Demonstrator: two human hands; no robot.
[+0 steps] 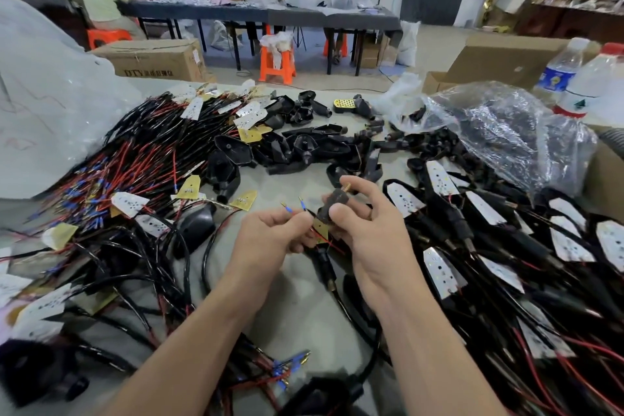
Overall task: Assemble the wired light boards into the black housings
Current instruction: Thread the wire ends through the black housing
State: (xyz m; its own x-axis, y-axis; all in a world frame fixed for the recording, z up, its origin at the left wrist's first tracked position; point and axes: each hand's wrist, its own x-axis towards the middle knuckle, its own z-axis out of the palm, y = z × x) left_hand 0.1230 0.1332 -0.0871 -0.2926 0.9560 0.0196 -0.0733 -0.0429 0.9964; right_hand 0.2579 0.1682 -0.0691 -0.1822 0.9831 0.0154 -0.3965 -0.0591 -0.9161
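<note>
left hand (270,236): at 9 o'clock of the right hand, fingers (299,218) curled, pinching two thin wires.
wires (287,208): blue-sleeved tips poking up toward 12 o'clock out of the left pinch, set slightly apart from each other.
right hand (368,230): fingers (358,184) wrapped round the housing, thumb pressed on its near face.
housing (332,204): black, held above the bench at the centre of view, tilted, with its brass threaded stud (345,186) pointing to 1 o'clock.
light board (320,228): yellow side showing, between the two hands, touching the housing at its 6 o'clock end; cannot tell whether seated inside.
red wire (326,240): running from the light board toward 4 o'clock, under the right palm.
bench (293,297): grey, bare patch at 6 o'clock of the hands.
loose wired boards (141,152): tangled heap of black and red leads with white and yellow boards, from 8 to 11 o'clock.
empty housings (304,145): black heap at 12 o'clock, well apart from the hands.
fitted units (489,230): black shells with white boards facing up, laid side by side from 2 to 5 o'clock.
plastic bag (506,132): clear, crumpled, at 2 o'clock, more black parts inside.
bottles (560,67): two, upright, at 2 o'clock behind the bag.
cardboard box (152,57): on the floor at 11 o'clock.
</note>
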